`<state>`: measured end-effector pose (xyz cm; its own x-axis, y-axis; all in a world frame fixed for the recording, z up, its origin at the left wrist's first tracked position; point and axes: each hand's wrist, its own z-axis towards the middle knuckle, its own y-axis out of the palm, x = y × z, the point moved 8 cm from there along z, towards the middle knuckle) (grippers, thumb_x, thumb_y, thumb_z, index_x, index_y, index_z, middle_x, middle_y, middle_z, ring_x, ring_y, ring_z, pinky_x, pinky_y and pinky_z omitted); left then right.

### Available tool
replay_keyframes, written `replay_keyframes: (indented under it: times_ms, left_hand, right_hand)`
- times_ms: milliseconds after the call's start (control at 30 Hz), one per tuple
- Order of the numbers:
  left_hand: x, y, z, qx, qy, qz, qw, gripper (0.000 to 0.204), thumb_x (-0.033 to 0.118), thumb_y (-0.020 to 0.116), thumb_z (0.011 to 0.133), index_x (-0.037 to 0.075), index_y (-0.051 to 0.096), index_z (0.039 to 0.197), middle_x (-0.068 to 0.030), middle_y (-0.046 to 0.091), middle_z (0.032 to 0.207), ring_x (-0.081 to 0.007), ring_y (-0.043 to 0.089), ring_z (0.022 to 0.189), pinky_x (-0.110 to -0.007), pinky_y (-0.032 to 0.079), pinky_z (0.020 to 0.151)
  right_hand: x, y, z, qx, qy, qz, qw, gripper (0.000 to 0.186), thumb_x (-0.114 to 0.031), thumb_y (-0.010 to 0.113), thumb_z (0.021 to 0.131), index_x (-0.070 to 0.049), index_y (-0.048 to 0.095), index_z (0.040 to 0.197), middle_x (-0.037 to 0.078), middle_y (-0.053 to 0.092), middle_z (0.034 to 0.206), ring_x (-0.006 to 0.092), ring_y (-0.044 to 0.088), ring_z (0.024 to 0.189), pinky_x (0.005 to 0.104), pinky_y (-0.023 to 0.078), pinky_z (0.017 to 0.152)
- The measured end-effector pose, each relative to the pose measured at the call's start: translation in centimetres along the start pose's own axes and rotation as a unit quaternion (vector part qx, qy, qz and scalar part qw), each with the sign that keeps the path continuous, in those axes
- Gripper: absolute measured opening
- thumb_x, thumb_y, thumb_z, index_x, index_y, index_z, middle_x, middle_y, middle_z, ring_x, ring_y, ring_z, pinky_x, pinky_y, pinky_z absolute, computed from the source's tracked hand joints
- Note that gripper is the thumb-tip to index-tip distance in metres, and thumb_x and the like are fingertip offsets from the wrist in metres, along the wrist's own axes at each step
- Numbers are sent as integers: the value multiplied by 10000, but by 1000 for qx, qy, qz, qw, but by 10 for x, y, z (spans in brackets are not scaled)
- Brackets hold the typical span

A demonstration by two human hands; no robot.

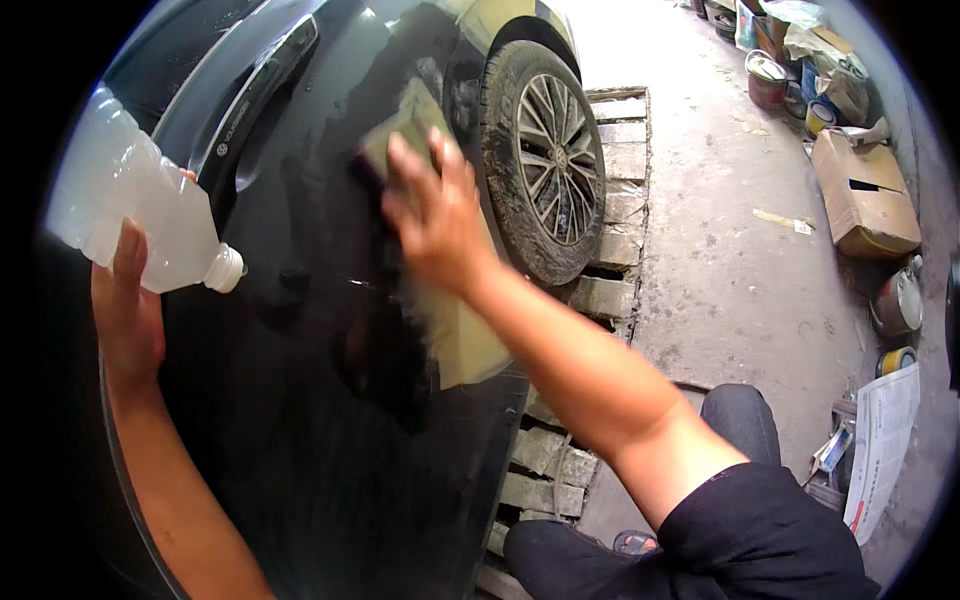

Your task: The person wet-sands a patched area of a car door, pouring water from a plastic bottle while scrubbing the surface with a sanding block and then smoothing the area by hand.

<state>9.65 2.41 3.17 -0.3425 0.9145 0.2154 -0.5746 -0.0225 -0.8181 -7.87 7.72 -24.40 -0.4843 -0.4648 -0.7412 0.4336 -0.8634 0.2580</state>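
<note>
My left hand (pixel 130 325) grips a translucent plastic bottle (pixel 150 200) of cloudy liquid, tilted so its white neck points down to the right near the car's door handle. With bent fingers, my right hand (pixel 437 215) holds a sanding block (pixel 385 145), greenish with a dark purple edge, against the car body. Under and below that hand, a pale yellow filler patch (pixel 460 345) spreads over the dark, wet-looking car panel (pixel 310 430). The right hand is slightly blurred, and its palm side is hidden.
A dusty car wheel (pixel 545 160) is just right of my right hand. Slatted grating (pixel 620 215) runs along the floor beneath the car. By the right wall are a cardboard box (pixel 860 190), a red bucket (pixel 767 82), tins and a printed sheet (pixel 880 440). My bent knees are below.
</note>
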Motion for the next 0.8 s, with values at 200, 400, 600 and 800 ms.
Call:
replay_keyframes:
  times_ms: [200,400,600,800]
  left_hand:
    - [3,5,-1,-23,15,50,998,851,700,557,913,100,419,1500,-129,641,1335,-268,521,1343,-476,405,1129]
    - [8,-5,0,-40,11,50,998,821,683,540,934,108,402,1503,-126,617,1360,-262,500,1350,-483,412,1124]
    - [-5,6,9,-33,1,-2,999,904,714,581,904,105,346,1529,-161,572,1401,-278,489,1361,-480,381,1161]
    - [-1,2,36,-14,16,-22,1000,827,644,544,973,79,343,1544,-152,519,1451,-283,465,1380,-458,370,1167]
  right_hand:
    - [-26,-16,-170,-68,-6,63,996,702,-78,710,849,-230,495,1500,246,289,1592,442,342,1437,528,308,1142]
    - [29,-3,9,15,80,-23,996,607,-191,658,930,-215,468,1506,262,336,1538,469,390,1355,551,327,1117]
    - [-5,-11,-106,-35,26,18,999,660,-136,692,905,-227,474,1520,268,294,1580,459,357,1412,545,288,1153]
    - [3,-3,-83,-9,70,28,997,653,-176,676,918,-251,458,1528,256,279,1589,462,334,1422,540,295,1149]
